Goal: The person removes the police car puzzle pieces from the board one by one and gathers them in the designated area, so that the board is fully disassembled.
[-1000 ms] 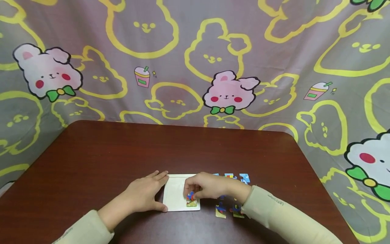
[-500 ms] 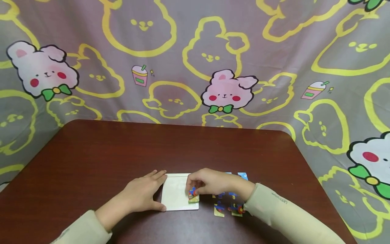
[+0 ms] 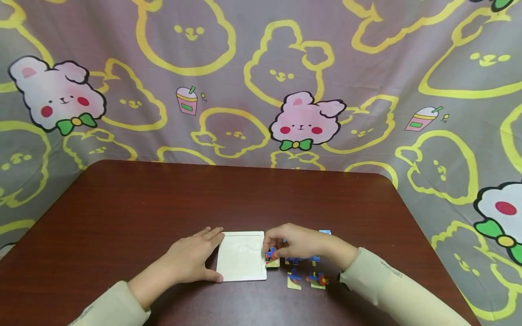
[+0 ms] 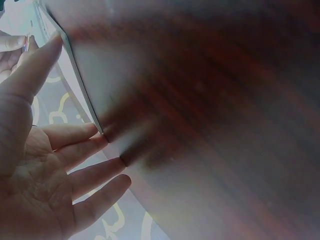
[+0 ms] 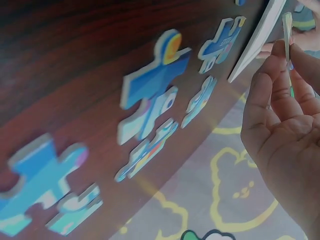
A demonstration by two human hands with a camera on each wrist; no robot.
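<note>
A flat, cream-coloured puzzle tray [image 3: 241, 257] with a raised rim lies on the table. My left hand [image 3: 189, 260] is at its left edge, fingers straight and spread. In the left wrist view the thumb [image 4: 42, 65] and the index fingertip touch that edge near its two ends. My right hand [image 3: 299, 243] pinches a jigsaw piece [image 3: 272, 256], printed blue, red and yellow, between thumb and fingers just off the tray's right edge. The right wrist view shows this held jigsaw piece [image 5: 287, 30] edge-on, raised above the table.
Several loose jigsaw pieces [image 3: 318, 280] lie to the right of the tray, some hidden under my right forearm. In the right wrist view, blue jigsaw pieces [image 5: 155, 95] lie spaced apart on the dark wooden table [image 3: 183, 194]. A patterned curtain [image 3: 228, 54] hangs behind and at both sides.
My right hand has moved to the right with the jigsaw piece, from over the tray to beyond its right edge. The left hand stays at the tray's left edge.
</note>
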